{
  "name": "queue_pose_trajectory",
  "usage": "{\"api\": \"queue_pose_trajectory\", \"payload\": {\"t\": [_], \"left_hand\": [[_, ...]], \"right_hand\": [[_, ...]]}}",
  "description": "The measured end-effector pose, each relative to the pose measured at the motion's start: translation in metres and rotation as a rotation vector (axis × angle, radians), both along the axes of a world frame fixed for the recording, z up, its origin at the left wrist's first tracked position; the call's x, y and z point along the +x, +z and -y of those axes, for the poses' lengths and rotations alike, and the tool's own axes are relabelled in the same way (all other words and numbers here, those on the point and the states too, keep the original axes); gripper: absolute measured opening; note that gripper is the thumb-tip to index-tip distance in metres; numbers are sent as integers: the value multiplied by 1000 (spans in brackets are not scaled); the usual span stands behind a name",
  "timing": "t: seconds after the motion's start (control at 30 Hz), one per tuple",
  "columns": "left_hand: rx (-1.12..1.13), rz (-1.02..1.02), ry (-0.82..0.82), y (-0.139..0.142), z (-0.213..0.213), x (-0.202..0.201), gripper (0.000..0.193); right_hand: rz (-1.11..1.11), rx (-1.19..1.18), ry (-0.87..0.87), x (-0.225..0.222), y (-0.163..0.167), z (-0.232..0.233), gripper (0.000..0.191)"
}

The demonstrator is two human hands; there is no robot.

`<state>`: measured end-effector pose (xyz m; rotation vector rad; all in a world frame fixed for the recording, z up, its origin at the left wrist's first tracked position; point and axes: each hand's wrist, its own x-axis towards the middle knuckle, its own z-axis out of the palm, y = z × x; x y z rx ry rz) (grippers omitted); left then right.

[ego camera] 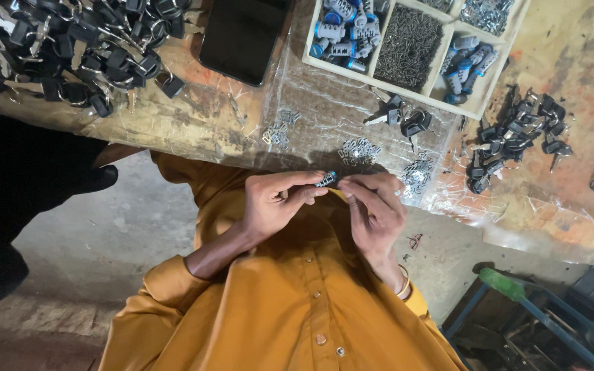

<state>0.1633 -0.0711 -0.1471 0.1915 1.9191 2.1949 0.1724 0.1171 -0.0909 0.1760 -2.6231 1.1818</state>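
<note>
My left hand [276, 200] and my right hand [377, 206] meet just in front of the table edge, over my orange shirt. Between their fingertips they pinch a small grey metal cylinder with a blue end [326, 180]. The left thumb and forefinger hold its left end, and the right fingers curl around its right end. Small heaps of tiny metal pieces [359, 150] lie on the clear plastic sheet just beyond the hands.
A wooden compartment tray [375, 58] holds grey-blue cylinders and fine pins. A black phone [242, 34] lies beside it. Black-headed keys are piled at top left [77, 48] and at right [517, 134]. A blue metal frame [537, 316] stands lower right; a dark shape [29, 185] at left.
</note>
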Motion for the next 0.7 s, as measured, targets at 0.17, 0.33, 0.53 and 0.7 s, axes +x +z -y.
{"api": "queue_pose_trajectory", "payload": {"t": [0.17, 0.33, 0.53, 0.7], "left_hand": [[31, 11, -11, -2, 2, 2, 25], [-82, -79, 1, 2, 3, 0, 25], [-281, -337, 39, 5, 5, -3, 24], [-46, -30, -18, 1, 6, 1, 24]], "right_hand": [[206, -317, -112, 2, 3, 7, 19], [325, -363, -129, 4, 0, 7, 22], [160, 112, 33, -2, 4, -7, 29], [-68, 437, 62, -5, 11, -13, 39]]}}
